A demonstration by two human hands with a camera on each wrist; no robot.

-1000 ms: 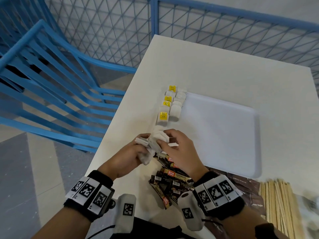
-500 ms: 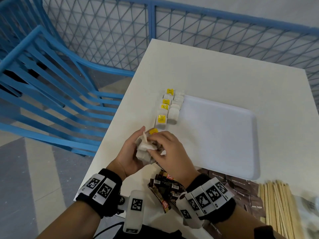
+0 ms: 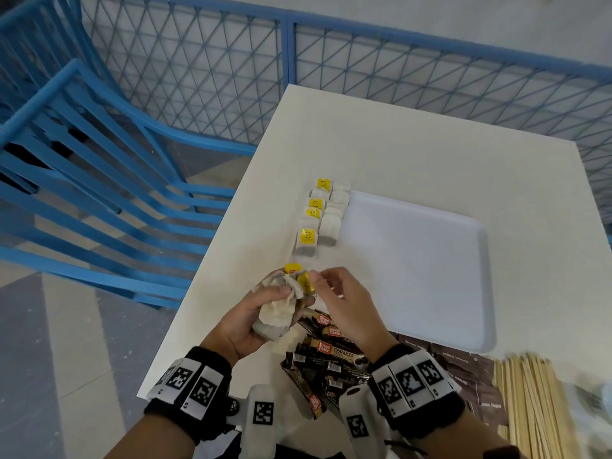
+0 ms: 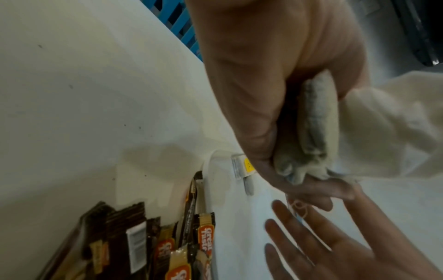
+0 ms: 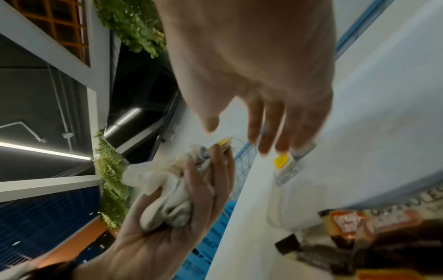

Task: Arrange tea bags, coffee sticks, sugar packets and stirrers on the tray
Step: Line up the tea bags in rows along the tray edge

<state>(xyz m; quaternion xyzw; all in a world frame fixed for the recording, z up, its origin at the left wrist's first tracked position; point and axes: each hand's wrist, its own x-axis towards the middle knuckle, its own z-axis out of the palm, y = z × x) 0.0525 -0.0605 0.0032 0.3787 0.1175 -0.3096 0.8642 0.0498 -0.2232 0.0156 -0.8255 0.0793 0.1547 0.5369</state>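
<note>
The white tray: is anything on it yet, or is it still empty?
Mostly bare. The tray holds only some of the tea bags lined along its left edge; the coffee sticks and stirrers lie on the table.

Tea bags [image 3: 326, 226] look soft, matt, papery, with glossy yellow tags. Coffee sticks [image 3: 326, 359] are shiny foil-like wrap; stirrers [image 3: 530, 409] pale bare wood. Tray [image 3: 430, 260] and desk [image 3: 430, 154] smooth matt white.
</note>
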